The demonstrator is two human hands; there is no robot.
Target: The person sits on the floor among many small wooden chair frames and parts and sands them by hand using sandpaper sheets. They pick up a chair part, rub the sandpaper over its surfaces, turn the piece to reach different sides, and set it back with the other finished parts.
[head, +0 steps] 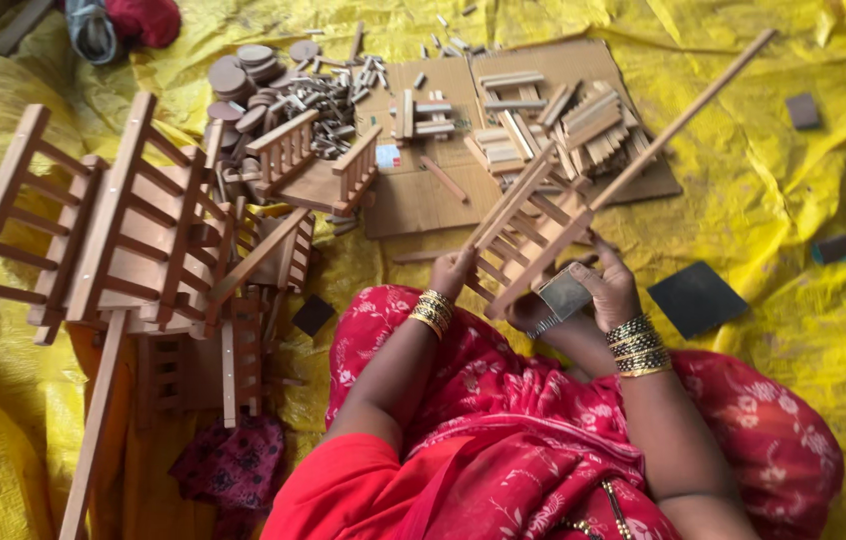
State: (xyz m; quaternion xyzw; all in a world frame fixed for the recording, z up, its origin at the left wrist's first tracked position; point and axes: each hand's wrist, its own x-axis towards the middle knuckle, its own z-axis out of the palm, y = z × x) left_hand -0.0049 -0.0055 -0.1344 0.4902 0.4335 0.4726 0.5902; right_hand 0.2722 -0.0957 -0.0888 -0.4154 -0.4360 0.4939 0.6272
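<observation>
My left hand (453,272) grips the near end of a small wooden ladder-like frame (528,228) that leans up from my lap. A long thin stick (688,113) runs from that frame toward the upper right. My right hand (603,288) holds a grey sanding block (565,294) pressed against the frame's lower rail. Both wrists wear gold and dark bangles. Red flowered cloth covers my knees below the hands.
A stack of finished wooden frames (133,240) lies at left on the yellow tarp (773,180). Cardboard (423,190) ahead carries short wooden slats (583,125); round wooden discs (243,75) lie beyond. Dark sanding squares (695,298) lie at right.
</observation>
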